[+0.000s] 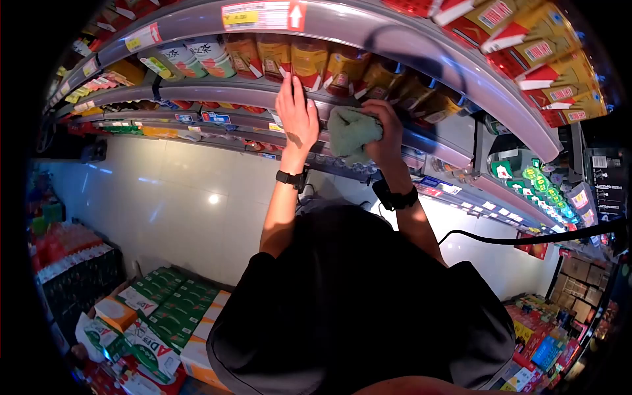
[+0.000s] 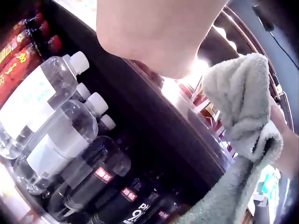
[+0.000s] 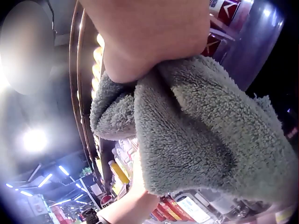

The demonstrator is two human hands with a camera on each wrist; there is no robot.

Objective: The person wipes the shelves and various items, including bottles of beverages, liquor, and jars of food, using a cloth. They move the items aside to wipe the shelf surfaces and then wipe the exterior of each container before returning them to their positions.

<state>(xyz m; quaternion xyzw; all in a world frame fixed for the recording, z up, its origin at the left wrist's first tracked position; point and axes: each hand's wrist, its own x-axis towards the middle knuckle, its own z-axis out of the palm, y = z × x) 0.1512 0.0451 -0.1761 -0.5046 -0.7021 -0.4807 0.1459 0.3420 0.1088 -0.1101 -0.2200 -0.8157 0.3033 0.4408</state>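
Note:
My right hand (image 1: 388, 131) grips a bunched grey-green fluffy cloth (image 1: 352, 131) at the front edge of a store shelf. In the right wrist view the cloth (image 3: 196, 135) hangs in thick folds below the hand (image 3: 149, 42). To its left, my left hand (image 1: 297, 115) reaches up with straight fingers, its fingertips overlapping a row of amber bottles (image 1: 308, 62) with red and gold labels. Nothing shows in the left hand's grasp. The left wrist view has the cloth (image 2: 238, 98) beyond the left hand (image 2: 154, 37).
A shelf above carries a price tag (image 1: 263, 16) and red-gold packs (image 1: 540, 49). Clear bottles (image 2: 60, 130) and dark bottles (image 2: 93, 182) line another shelf. Stacked green cartons (image 1: 164, 303) stand on the floor behind left. A black cable (image 1: 526, 238) runs at the right.

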